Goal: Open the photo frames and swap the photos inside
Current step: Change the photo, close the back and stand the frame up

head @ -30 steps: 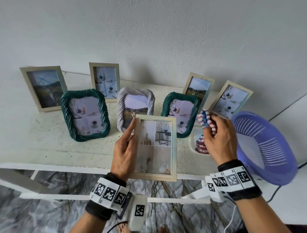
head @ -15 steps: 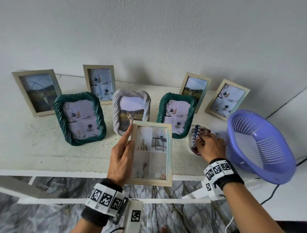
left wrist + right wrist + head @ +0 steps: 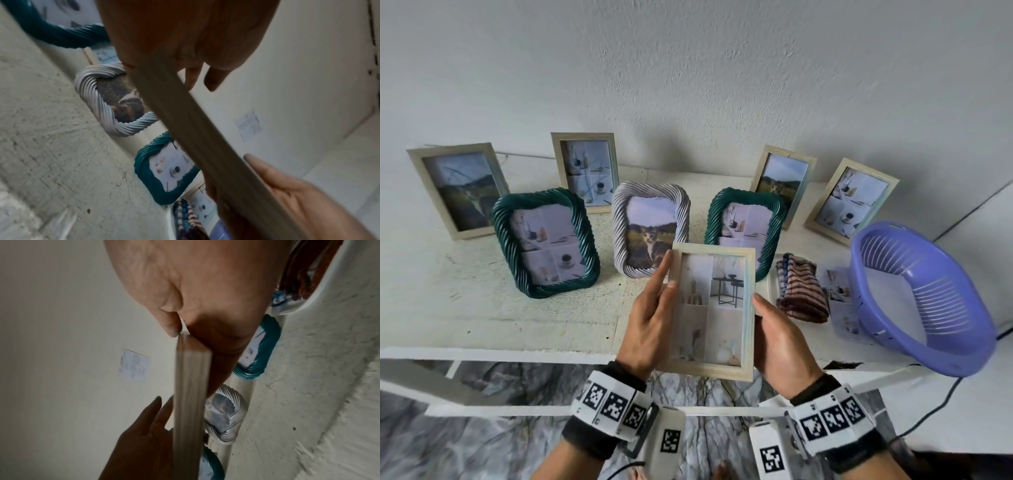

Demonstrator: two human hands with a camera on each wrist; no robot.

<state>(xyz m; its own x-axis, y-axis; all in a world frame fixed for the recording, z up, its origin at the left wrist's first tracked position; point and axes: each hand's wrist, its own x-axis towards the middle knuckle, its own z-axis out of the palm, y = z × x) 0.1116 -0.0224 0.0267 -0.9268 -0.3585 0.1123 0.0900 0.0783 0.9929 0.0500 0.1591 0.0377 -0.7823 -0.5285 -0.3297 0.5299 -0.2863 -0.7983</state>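
A pale wooden photo frame (image 3: 712,308) with a four-part interior photo is held upright above the shelf's front edge, glass toward me. My left hand (image 3: 666,274) holds its left edge, thumb on the front and index finger straight along the side. My right hand (image 3: 767,318) grips the right edge, thumb on the rim and fingers hidden behind. The left wrist view shows the frame's edge (image 3: 195,129) running between my left hand (image 3: 195,73) and the right one. In the right wrist view my thumb (image 3: 172,327) pinches the frame's corner (image 3: 191,402).
On the white shelf (image 3: 482,308) stand two green twisted frames (image 3: 546,243) (image 3: 748,226), a grey twisted frame (image 3: 650,233) with a cat photo, and several wooden frames (image 3: 457,190) at the back. A striped cloth (image 3: 801,291), a loose photo (image 3: 839,298) and a purple basket (image 3: 924,294) lie at the right.
My right hand set the striped cloth down at the right and came over to grip the frame's right edge. The left hand kept hold of the frame throughout.
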